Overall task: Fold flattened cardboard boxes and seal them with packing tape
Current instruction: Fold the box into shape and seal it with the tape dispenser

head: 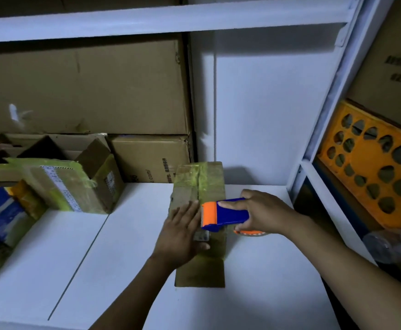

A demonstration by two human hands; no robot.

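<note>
Box [205, 179] sits mid-desk, its long seam running 12 to 6 o'clock, with glossy yellowish tape already across the far end of its top. At 9 o'clock from it, other taped boxes [63, 184] crowd the edge of the desk [123, 258], close enough to be struck if the box skids that way. The left hand [182, 234] lies flat on the near half of the top, fingers straight and pressing, its grip released. Its fingertips nearly touch the orange head of the dispenser [228, 214], which comes in from 3 o'clock; the toothed cutter seems to be on that head, so a quick pull towards 9 o'clock could nick them. The right hand [263, 210] has its grip clenched round the blue body of the dispenser, forefinger along the top. Since the dispenser lies crosswise to the seam, the strip may land askew or wrinkle, and the flaps could spring up if the flat palm eases off early. An orange crate [373, 177] at 2 o'clock stands well apart.
</note>
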